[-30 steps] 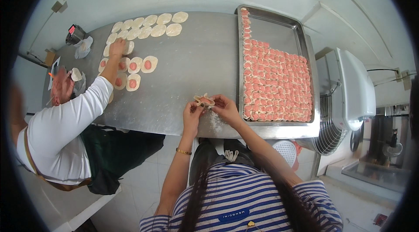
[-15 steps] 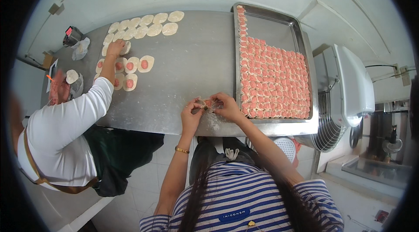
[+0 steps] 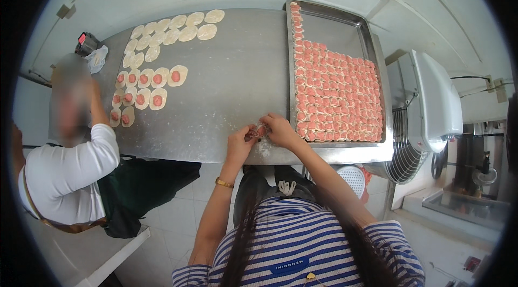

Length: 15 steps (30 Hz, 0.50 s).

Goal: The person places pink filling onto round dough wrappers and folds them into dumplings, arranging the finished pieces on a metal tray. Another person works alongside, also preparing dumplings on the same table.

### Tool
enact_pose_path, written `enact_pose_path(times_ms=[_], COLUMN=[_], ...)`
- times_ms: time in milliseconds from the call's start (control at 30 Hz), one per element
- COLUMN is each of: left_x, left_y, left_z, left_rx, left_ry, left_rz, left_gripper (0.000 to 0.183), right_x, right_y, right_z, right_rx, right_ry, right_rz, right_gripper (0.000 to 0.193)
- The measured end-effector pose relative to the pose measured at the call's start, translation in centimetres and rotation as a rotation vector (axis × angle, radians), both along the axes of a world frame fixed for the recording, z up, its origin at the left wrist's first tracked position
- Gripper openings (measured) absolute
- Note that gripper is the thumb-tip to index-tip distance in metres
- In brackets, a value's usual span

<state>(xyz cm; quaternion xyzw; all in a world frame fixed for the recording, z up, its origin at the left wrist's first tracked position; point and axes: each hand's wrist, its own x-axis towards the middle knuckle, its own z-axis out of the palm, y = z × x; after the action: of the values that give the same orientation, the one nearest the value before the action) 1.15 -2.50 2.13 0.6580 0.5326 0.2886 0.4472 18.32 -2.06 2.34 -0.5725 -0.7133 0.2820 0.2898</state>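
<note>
Both my hands meet over the near edge of the metal table. Between their fingertips is a small dumpling (image 3: 259,132), a dough wrapper gathered round pink filling. My left hand (image 3: 239,143) grips its left side with bent fingers; my right hand (image 3: 277,130) pinches the right side. The fingers partly hide the dumpling. Just right of my hands lies a big metal tray (image 3: 334,23), packed in rows with pink-topped dumplings (image 3: 340,98). Over on the left of the table sit dough wrappers with filling (image 3: 157,79), and behind them plain wrappers (image 3: 188,34).
A co-worker in a white sleeve (image 3: 91,152) stands at the left end of the metal table (image 3: 232,71). Flour is scattered before me. A white machine with a wire guard (image 3: 440,90) stands beyond the tray. Under the table's right side is a perforated white stool (image 3: 352,178).
The co-worker's arm has drawn back left from the wrappers, uncovering a plain wrapper and more filled ones. My fingers have closed in tighter round the dumpling. The view has shifted slightly.
</note>
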Motion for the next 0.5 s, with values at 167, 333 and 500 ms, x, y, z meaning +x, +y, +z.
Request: enact_pose_path(times_ms=[167, 333, 500], left_x=[0.3, 0.5, 0.9], left_y=[0.3, 0.5, 0.5], left_z=[0.5, 0.5, 0.5], left_rx=[-0.022, 0.002, 0.063], left_ry=[-0.016, 0.028, 0.167], left_rz=[-0.028, 0.003, -0.035], left_gripper=[0.021, 0.020, 0.021], right_x=[-0.3, -0.3, -0.6], right_y=[-0.7, -0.4, -0.7], right_z=[0.0, 0.2, -0.4], right_rx=[-0.096, -0.061, -0.033], right_ry=[0.059, 0.104, 0.038], right_rz=[-0.040, -0.013, -0.053], right_gripper=[0.027, 0.018, 0.019])
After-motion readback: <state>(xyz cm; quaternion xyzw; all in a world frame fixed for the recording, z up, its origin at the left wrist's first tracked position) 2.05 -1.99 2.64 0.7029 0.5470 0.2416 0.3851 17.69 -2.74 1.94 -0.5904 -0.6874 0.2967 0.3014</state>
